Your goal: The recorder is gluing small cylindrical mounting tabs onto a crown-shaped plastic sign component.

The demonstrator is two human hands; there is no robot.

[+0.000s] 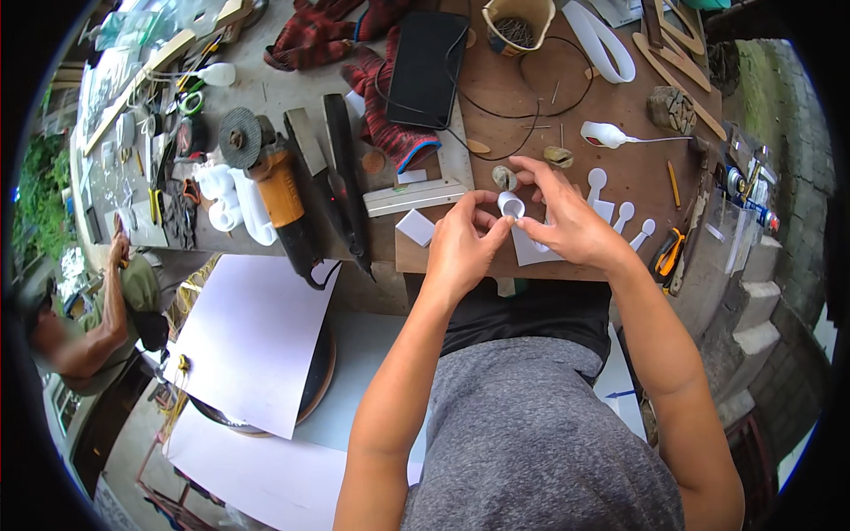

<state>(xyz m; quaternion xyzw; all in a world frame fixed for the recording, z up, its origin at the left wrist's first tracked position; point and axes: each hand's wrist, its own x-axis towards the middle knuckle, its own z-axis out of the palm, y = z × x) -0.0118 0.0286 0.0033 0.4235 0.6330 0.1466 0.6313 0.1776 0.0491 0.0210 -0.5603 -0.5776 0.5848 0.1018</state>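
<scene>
A: ok, go left to right, and I'm using the angle grinder (282, 199) as the landmark. what are you getting?

B: from my remote seat I'm seeing a co-worker's arm (113, 305) reaching up well left of the grinder, and some white rolls (223, 190) lying just beside it on that same side.

A: and to its right?

B: red-and-black gloves (310, 40) are lying beyond it, a bit rightward. A long black tool (345, 177) is lying near it, and a black tablet (428, 71) is lying farther right.

A: hands?

B: both are working over the brown board (584, 106), well right of the grinder. The left hand (465, 239) is pinching a small curled white piece (511, 205), which is sitting between the two hands. The right hand (571, 217) is touching it too, but I can't tell if it's gripping or just steadying.

A: past that?

B: flat white spoon-shaped cutouts (624, 211) are lying farther right of the grinder, and orange-and-black pliers (668, 250) farther still.
</scene>
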